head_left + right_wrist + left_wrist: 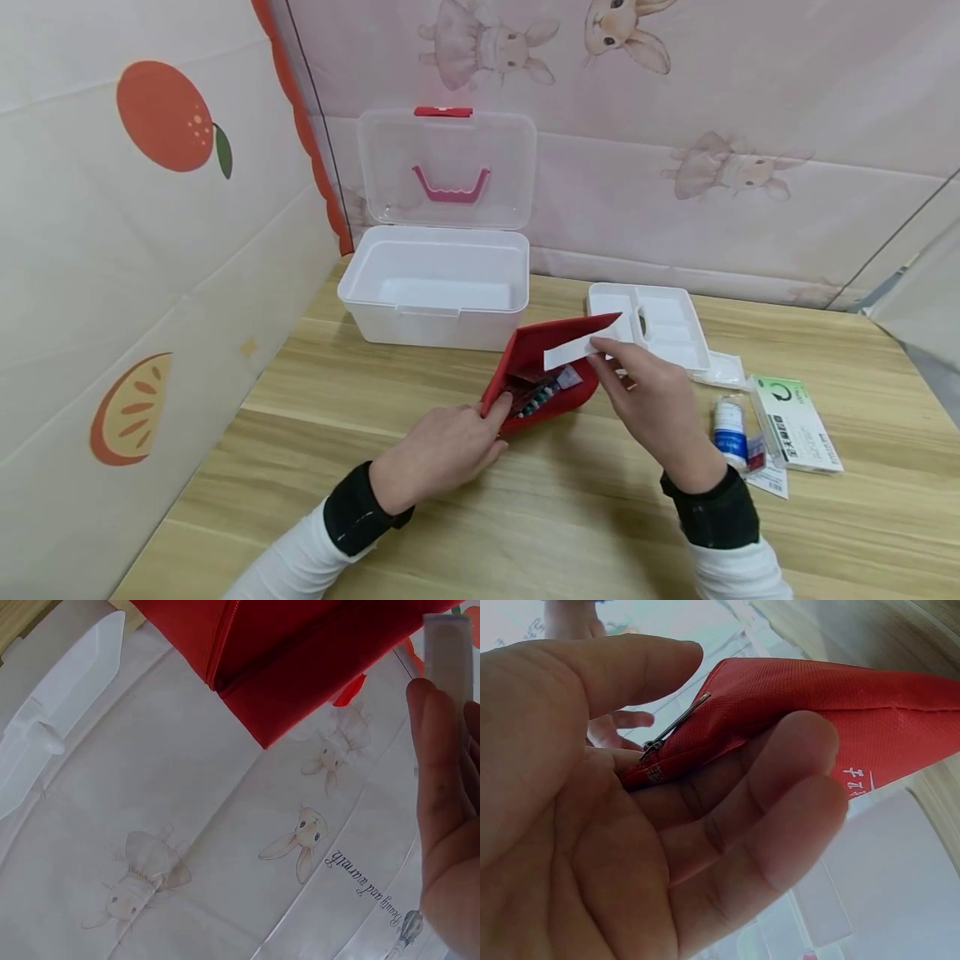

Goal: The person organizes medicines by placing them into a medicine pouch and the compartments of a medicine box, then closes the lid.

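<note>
A red zip pouch stands spread at the top above the table. My left hand grips its near left edge, thumb at the mouth and fingers outside. The left wrist view shows the zip pull beside those fingers. Small packed items, some dark green, lie inside the pouch; their kind is unclear. Over the opening, my right hand pinches a narrow white strip between thumb and fingers. In the right wrist view this strip rises from the fingertips.
Behind the pouch stands a white box, its clear lid raised. A white divided tray lies at the back right. Right of my right hand are a white-and-blue bottle, a green-and-white medicine box and small packets.
</note>
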Demonstrator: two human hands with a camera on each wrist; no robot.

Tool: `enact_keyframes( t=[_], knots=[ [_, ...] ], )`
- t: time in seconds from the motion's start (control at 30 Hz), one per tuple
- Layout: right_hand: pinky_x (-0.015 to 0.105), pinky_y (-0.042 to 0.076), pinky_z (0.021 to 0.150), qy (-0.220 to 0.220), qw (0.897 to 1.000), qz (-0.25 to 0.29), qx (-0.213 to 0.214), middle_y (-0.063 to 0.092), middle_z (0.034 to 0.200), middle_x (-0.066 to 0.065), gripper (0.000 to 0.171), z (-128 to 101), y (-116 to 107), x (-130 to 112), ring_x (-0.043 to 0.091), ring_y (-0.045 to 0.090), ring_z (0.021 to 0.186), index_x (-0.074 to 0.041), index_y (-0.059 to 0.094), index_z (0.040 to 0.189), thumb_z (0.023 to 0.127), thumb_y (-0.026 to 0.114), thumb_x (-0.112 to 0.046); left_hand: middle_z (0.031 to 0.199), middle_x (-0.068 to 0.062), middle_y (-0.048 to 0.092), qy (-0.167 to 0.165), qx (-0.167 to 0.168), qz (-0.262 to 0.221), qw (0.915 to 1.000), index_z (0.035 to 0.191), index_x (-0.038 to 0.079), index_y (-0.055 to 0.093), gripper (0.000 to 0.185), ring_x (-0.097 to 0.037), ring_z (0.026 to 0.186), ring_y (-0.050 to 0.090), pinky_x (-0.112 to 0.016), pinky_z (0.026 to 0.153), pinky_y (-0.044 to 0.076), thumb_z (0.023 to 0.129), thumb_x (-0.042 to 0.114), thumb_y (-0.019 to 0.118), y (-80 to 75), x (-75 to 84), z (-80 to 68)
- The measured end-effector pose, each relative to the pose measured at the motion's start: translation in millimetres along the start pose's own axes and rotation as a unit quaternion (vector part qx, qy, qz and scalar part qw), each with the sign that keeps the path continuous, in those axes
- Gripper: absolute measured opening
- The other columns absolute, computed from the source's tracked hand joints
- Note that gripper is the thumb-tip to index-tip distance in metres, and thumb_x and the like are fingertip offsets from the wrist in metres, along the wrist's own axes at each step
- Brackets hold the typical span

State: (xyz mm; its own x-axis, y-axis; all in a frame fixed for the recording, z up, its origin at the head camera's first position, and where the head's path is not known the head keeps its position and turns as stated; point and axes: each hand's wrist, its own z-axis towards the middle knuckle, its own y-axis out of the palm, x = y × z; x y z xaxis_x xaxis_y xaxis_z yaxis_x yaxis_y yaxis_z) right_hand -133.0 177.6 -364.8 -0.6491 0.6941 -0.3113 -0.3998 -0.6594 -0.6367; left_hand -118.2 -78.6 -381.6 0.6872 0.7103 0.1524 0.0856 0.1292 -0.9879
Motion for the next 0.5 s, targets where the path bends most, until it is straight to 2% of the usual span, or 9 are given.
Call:
enact_keyframes(
  t=[0.33, 0.5],
  knots=[
    [0.033, 0.059, 0.064, -0.015, 0.999, -0.016, -0.046, 0.074, 0.088, 0.008, 0.028, -3.7, 18.3, -1.1, 0.016, 0.069, 0.07, -0.004, 0.07, 0.099, 0.075, 0.083, 0.003, 0.074, -0.002, 0.061, 0.002, 0.003, 0.002, 1.0, 0.13, 0.003, 0.048, 0.046, -0.011, 0.059, 0.06, -0.025, 0.048, 0.048, 0.096, 0.029, 0.066, 0.3, -0.1, 0.0],
    [0.031, 0.058, 0.063, -0.005, 0.998, -0.025, -0.065, 0.072, 0.082, 0.007, 0.028, -6.9, 29.9, -2.6, 0.015, 0.065, 0.064, -0.005, 0.065, 0.096, 0.075, 0.083, 0.002, 0.073, -0.002, 0.06, 0.004, 0.005, 0.005, 1.0, 0.128, 0.004, 0.048, 0.044, -0.011, 0.059, 0.06, -0.025, 0.049, 0.049, 0.096, 0.028, 0.066, 0.6, 0.1, -0.2]
  ],
)
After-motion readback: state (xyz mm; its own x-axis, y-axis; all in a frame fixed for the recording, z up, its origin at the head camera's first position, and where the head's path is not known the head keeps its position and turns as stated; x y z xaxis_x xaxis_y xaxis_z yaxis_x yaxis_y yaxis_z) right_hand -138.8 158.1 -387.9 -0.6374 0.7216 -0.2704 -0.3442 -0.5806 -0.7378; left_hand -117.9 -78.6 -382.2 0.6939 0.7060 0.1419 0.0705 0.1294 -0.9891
